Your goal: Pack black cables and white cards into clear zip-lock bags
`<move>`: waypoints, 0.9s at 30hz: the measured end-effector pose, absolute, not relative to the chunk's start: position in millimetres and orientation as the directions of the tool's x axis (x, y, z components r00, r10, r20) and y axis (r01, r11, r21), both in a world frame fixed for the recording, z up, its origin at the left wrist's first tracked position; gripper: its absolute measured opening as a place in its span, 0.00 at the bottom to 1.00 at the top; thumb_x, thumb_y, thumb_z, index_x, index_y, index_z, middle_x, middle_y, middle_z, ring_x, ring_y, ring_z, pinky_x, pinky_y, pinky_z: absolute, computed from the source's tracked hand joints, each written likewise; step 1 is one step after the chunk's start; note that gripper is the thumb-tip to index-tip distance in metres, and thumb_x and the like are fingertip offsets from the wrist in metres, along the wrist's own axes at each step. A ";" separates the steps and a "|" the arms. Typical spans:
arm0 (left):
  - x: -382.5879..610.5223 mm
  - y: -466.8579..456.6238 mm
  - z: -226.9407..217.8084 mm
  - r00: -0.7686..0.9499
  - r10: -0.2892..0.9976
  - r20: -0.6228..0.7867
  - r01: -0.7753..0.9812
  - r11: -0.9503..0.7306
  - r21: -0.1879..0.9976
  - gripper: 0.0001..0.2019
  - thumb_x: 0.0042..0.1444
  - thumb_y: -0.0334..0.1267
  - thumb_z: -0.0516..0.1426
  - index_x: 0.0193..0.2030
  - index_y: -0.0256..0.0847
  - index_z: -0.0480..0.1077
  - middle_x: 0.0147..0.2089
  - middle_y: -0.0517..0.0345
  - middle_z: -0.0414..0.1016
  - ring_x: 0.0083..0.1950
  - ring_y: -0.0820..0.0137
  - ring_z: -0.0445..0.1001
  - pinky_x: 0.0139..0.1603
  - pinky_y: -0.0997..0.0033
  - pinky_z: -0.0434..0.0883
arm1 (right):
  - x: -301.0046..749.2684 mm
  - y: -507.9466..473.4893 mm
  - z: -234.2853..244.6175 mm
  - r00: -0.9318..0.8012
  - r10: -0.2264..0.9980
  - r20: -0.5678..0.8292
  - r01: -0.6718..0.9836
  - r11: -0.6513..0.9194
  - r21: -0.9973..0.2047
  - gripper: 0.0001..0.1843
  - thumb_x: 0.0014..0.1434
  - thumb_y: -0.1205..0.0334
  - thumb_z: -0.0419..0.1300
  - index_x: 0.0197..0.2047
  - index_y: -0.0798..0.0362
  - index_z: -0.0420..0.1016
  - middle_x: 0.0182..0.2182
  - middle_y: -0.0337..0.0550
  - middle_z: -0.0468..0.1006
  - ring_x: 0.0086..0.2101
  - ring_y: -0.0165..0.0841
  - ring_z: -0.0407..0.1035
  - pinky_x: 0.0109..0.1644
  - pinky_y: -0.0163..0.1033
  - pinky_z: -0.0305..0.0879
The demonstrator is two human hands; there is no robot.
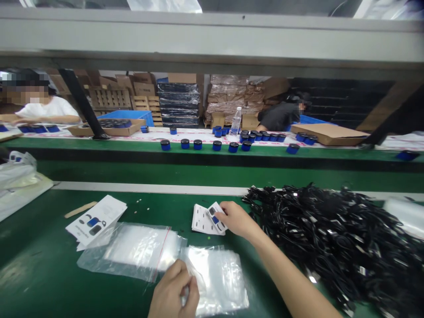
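My left hand [174,289] is at the bottom centre, its fingers pinched on the edge of a clear plastic bag [215,278] from a loose pile on the green table [43,260]. My right hand [236,218] reaches forward and grips a small white printed card [217,216] on top of a small stack of cards [202,220]. A big heap of black cables [334,234] lies just right of my right arm.
More clear bags [132,249] and white leaflets [97,216] lie to the left, with a wooden stick [80,209]. A green conveyor [212,152] behind carries several blue jars [217,145]. Two other people sit at the far side, near cardboard trays [326,132] and a water bottle [236,120].
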State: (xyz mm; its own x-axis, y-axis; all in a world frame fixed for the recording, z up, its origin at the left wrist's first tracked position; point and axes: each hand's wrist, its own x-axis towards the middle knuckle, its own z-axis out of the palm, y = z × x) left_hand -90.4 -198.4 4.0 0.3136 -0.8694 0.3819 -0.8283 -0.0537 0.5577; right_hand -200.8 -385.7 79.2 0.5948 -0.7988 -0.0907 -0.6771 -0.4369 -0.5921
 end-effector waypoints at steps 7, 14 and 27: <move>-91.5 -199.6 26.9 0.528 -0.849 -0.032 -0.342 -0.247 0.907 0.18 0.57 0.49 0.45 0.24 0.43 0.66 0.22 0.63 0.73 0.25 0.72 0.73 0.28 0.78 0.68 | -230.5 -318.9 79.8 0.740 -0.644 -0.196 -0.198 0.070 -0.978 0.09 0.54 0.57 0.55 0.34 0.54 0.65 0.28 0.40 0.74 0.30 0.32 0.70 0.32 0.34 0.64; -91.3 -203.5 29.4 0.692 -0.722 -0.003 -0.270 -0.264 0.926 0.18 0.55 0.53 0.48 0.26 0.42 0.66 0.20 0.63 0.68 0.24 0.69 0.70 0.24 0.75 0.68 | -202.1 -258.3 33.0 0.702 -0.689 -0.182 -0.011 0.245 -0.969 0.15 0.45 0.55 0.62 0.24 0.54 0.61 0.20 0.32 0.62 0.20 0.24 0.56 0.24 0.29 0.49; -98.0 -198.6 24.1 0.588 -0.740 0.326 -0.659 -0.205 0.724 0.15 0.59 0.45 0.47 0.27 0.43 0.67 0.19 0.64 0.69 0.21 0.73 0.68 0.24 0.77 0.62 | -223.9 -267.8 59.9 0.675 -0.732 -0.090 -0.439 -0.301 -0.847 0.09 0.47 0.66 0.57 0.35 0.49 0.72 0.27 0.37 0.74 0.29 0.33 0.67 0.34 0.35 0.61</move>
State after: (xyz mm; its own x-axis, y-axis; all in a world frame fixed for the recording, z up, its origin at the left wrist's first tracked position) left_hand -98.0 -198.6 24.1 0.5883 -0.7400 0.3262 -0.6590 -0.2049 0.7237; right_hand -223.9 -267.8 59.9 0.6751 -0.7323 -0.0895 -0.4389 -0.3011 -0.8466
